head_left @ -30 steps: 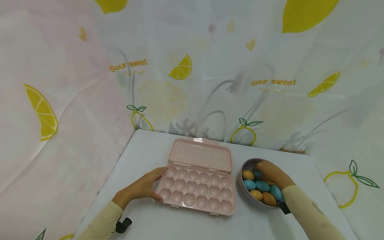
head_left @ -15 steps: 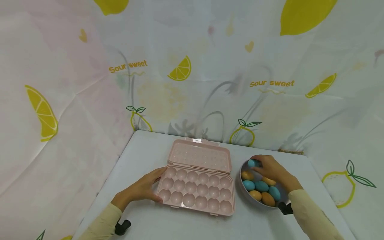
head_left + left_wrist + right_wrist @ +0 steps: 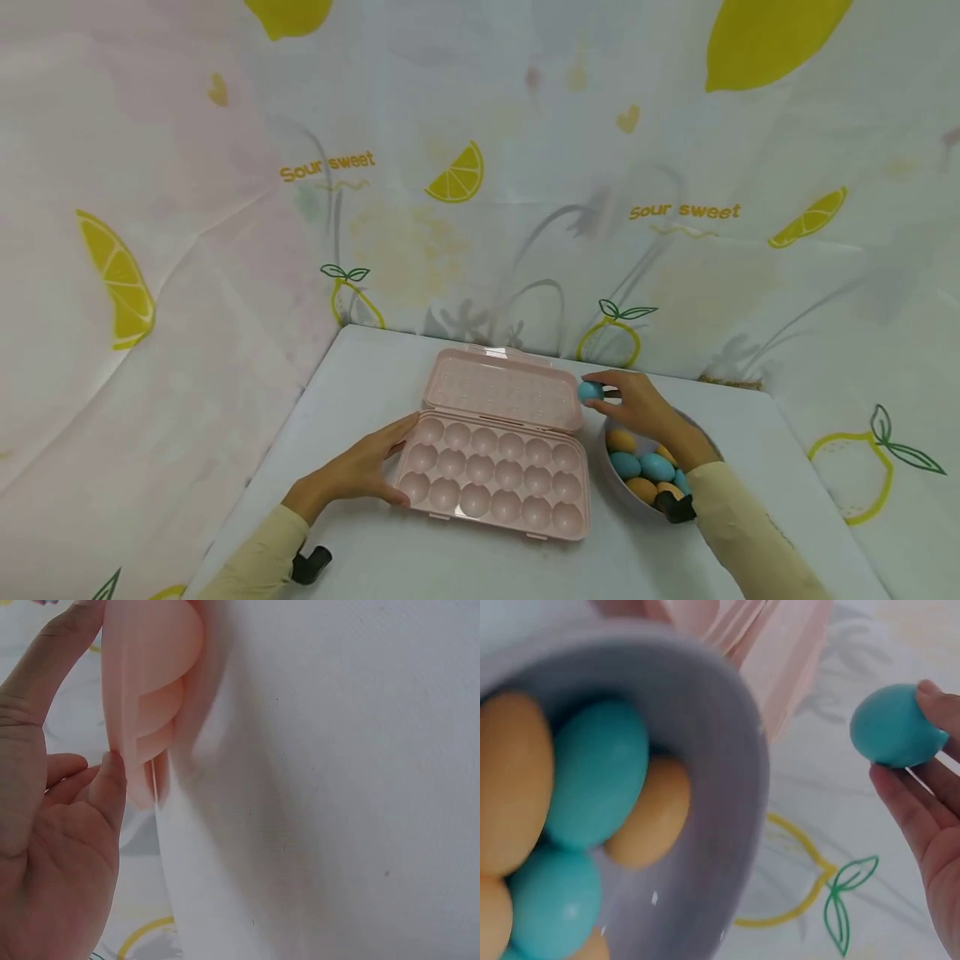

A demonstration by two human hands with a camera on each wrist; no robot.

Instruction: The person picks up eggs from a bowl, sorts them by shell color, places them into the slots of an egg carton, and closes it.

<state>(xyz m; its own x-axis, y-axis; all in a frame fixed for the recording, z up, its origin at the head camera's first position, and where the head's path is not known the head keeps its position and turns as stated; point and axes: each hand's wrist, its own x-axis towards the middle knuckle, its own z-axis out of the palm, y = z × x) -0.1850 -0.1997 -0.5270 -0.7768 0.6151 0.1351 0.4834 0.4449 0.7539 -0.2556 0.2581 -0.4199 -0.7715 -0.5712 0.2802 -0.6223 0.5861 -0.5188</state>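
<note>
My right hand (image 3: 637, 407) pinches a blue egg (image 3: 591, 392) between thumb and fingertips, up near the right edge of the raised lid. In the right wrist view the same blue egg (image 3: 897, 726) shows clear of the bowl. A pink egg carton (image 3: 491, 475) lies with its lid (image 3: 502, 387) folded back, and its rows of round cups hold nothing. My left hand (image 3: 358, 464) spans the carton's left end, thumb at the near corner and fingers at the far one. The left wrist view has the left hand's fingertips (image 3: 112, 769) at the carton's rim (image 3: 120, 697).
A grey-purple bowl (image 3: 739, 787) with several blue and brown eggs stands right of the carton, partly hidden under my right forearm. The white table (image 3: 360, 554) meets lemon-printed sheeting (image 3: 480, 258) at its back and left edges.
My right hand has lifted the blue egg out of the bowl and carried it left toward the lid. The left hand has stayed at the carton's left end.
</note>
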